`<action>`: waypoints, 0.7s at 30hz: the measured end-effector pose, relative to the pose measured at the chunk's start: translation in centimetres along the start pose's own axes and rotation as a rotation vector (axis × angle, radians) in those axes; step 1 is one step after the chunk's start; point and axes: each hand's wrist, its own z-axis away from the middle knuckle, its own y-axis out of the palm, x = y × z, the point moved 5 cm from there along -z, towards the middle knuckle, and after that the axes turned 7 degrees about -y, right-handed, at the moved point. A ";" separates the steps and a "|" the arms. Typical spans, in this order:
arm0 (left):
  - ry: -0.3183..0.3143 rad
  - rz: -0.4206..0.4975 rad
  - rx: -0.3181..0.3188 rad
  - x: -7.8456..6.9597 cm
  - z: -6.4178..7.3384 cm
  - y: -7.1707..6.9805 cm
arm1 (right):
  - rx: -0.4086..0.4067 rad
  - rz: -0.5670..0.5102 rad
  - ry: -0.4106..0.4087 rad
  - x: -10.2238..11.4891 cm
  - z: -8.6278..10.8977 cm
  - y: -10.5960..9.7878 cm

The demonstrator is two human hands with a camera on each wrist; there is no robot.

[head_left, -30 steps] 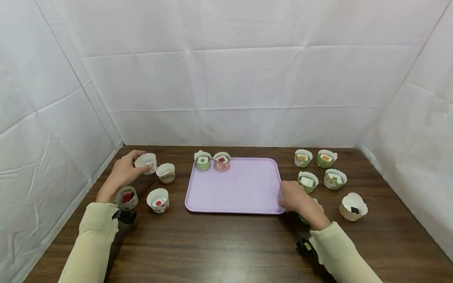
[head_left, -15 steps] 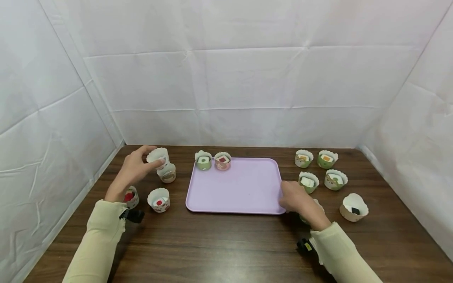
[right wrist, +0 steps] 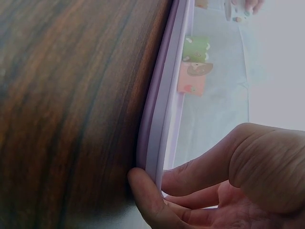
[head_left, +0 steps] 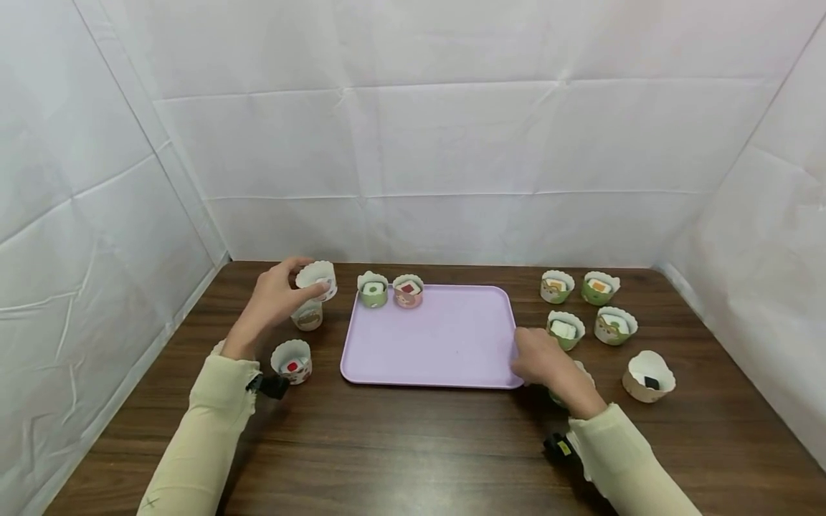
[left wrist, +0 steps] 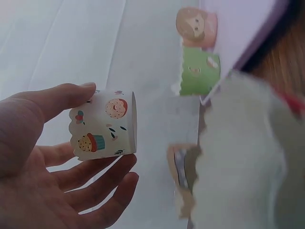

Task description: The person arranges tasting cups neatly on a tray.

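My left hand (head_left: 274, 297) grips a white paper baking cup (left wrist: 106, 125) printed with cupcakes and doughnuts, thumb on one side and fingers on the other. The cup is raised above the table, left of the lilac tray (head_left: 432, 344), and partly overlaps another paper cup (head_left: 307, 319) in the head view. My right hand (head_left: 542, 362) pinches the tray's near right corner between thumb and finger, as the right wrist view shows. At the tray's far left corner sit a green cup (head_left: 373, 298) and a pink cup (head_left: 408, 299), each holding a small white piece.
A cup with a red-and-white piece (head_left: 292, 365) stands near my left wrist. Right of the tray are several filled cups, among them a green one (head_left: 600, 296) and a cream one (head_left: 641, 390) with a black-topped piece. My right forearm partly covers one cup. White cloth (head_left: 452, 158) encloses the table.
My left hand has lifted the white baking cup and carried it right, towards the tray. The cup with the red piece is now hidden behind my left arm. My right hand stays put.
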 end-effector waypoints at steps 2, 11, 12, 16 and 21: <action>0.010 0.012 0.005 -0.6 -0.3 0.4 | -0.007 -0.002 -0.004 0.0 0.0 0.0; 0.030 0.045 0.020 -3.0 -1.5 2.8 | -0.031 0.004 -0.013 -0.3 0.1 0.1; 0.032 0.047 0.022 -3.3 -1.6 3.1 | -0.031 0.004 -0.014 -0.3 0.1 0.1; 0.035 0.083 0.030 -4.6 -1.9 4.6 | -0.026 0.000 -0.011 -0.3 0.1 0.1; 0.056 0.107 0.037 -6.4 -2.3 6.4 | -0.011 0.006 -0.002 -0.3 -0.2 0.2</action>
